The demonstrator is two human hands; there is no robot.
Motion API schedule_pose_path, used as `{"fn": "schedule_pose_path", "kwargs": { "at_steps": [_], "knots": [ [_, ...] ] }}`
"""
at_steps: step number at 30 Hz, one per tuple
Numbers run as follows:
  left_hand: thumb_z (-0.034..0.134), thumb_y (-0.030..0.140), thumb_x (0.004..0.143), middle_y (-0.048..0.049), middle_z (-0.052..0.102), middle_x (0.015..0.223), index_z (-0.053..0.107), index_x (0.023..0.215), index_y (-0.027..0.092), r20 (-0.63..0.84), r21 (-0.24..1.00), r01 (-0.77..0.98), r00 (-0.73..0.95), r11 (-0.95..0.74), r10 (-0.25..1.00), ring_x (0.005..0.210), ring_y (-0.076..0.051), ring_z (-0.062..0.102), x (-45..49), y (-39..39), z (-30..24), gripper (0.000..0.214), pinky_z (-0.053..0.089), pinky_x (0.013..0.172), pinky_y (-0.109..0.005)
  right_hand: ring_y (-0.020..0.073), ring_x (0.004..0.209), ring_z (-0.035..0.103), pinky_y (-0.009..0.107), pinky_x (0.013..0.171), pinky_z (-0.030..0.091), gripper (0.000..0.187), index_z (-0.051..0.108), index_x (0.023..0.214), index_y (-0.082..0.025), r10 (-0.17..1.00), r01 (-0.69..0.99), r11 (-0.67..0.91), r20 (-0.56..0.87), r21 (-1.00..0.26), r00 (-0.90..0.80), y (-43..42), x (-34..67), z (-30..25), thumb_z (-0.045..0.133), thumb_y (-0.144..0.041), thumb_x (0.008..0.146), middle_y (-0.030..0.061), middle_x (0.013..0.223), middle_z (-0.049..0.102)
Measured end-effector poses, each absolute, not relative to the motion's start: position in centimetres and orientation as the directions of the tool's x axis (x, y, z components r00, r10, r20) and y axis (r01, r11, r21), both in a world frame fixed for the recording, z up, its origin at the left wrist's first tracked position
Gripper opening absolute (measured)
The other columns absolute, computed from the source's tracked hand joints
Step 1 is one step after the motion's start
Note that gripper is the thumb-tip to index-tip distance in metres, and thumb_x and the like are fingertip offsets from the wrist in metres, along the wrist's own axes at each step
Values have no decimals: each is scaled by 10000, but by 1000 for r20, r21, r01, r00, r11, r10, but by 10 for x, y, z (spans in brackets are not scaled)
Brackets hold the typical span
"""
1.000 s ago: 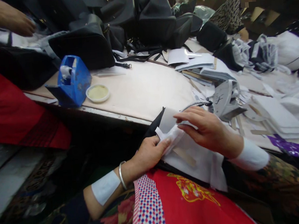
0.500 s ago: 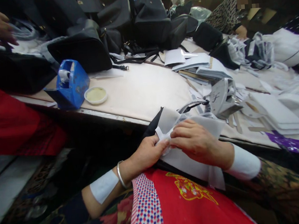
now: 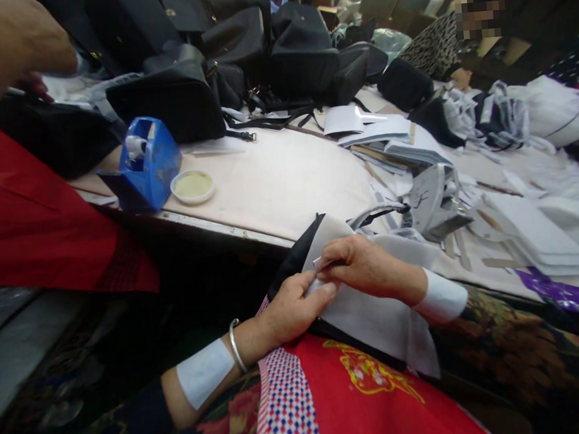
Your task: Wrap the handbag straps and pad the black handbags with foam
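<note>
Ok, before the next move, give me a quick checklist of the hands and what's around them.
1. Left hand at the white sheet: ok, by its upper left part.
2. Right hand beside the left: ok, fingertips near the left thumb.
3. Small white piece at the right fingertips held firmly: cannot tell, fingers hide most of it.
4. Black material under the sheet: ok, showing along its left edge.
5. Blue dispenser and round dish apart from both hands: ok.
6. Co-worker's hand apart from the work: ok, upper left.

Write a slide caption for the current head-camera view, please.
Left hand and right hand close together over white sheeting, beside a worktable bearing a blue tape dispenser and black handbags.
</note>
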State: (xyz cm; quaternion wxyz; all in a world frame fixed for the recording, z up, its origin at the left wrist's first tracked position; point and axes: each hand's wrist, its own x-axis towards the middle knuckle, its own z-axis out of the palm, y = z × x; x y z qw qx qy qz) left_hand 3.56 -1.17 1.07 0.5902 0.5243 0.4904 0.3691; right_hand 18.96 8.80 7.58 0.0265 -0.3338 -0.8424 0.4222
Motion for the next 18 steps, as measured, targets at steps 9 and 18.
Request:
{"fn": "schedule_pose_path", "kwargs": {
  "at_steps": [9, 18],
  "knots": [
    [553, 466, 928, -2, 613, 763, 716, 902, 116, -207, 978, 34, 172, 204, 963, 704, -129, 517, 46, -9, 10, 387, 390, 632, -234, 136, 754, 652, 246, 704, 488, 199, 730, 898, -170, 498, 473, 526, -195, -707, -845, 91, 196, 80, 545, -216, 953, 28, 827, 727],
    [542, 468, 927, 21, 532, 652, 694, 782, 125, -202, 975, 125, 165, 183, 965, 612, -109, 456, 46, -11, 10, 403, 342, 562, -232, 139, 696, 661, 233, 647, 481, 189, 743, 979, -181, 476, 608, 453, -400, -652, -783, 106, 188, 94, 609, -152, 847, 3, 795, 739]
  ]
}}
